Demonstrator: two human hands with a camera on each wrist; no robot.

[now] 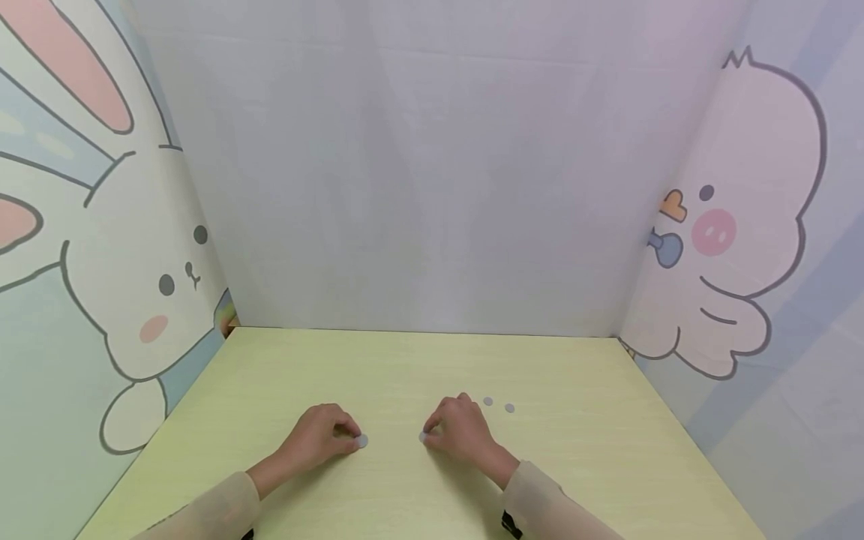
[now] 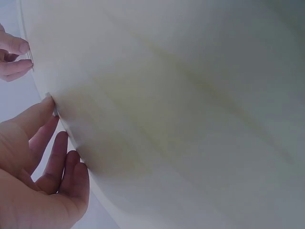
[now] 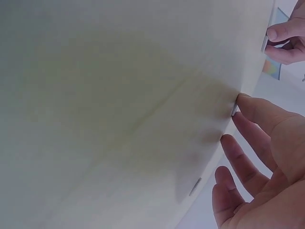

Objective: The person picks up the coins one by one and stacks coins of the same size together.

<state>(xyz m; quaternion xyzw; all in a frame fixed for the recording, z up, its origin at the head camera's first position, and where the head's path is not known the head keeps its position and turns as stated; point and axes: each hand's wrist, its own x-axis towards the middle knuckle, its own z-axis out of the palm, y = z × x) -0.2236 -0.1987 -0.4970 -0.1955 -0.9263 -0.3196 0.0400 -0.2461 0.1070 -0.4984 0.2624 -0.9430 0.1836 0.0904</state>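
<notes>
My left hand (image 1: 324, 435) pinches a small, thin, coin-like grey disc (image 1: 363, 441) between thumb and index finger, low at the tabletop. Across from it, my right hand (image 1: 462, 427) pinches a second grey disc (image 1: 423, 436) by its edge; the fingers hide part of it. A gap of bare tabletop separates the two held discs. In the right wrist view, the thumb and index finger hold the disc (image 3: 235, 106) tilted on edge against the table, with the other fingers loosely bent. Two more grey discs lie flat beyond the right hand, a nearer-left one (image 1: 488, 401) and a right one (image 1: 509, 408).
The pale yellow table (image 1: 405, 360) reaches back to a plain light curtain (image 1: 432, 187). Fabric with a cartoon rabbit (image 1: 148, 300) borders the left side, and one with a cartoon chick (image 1: 756, 150) borders the right.
</notes>
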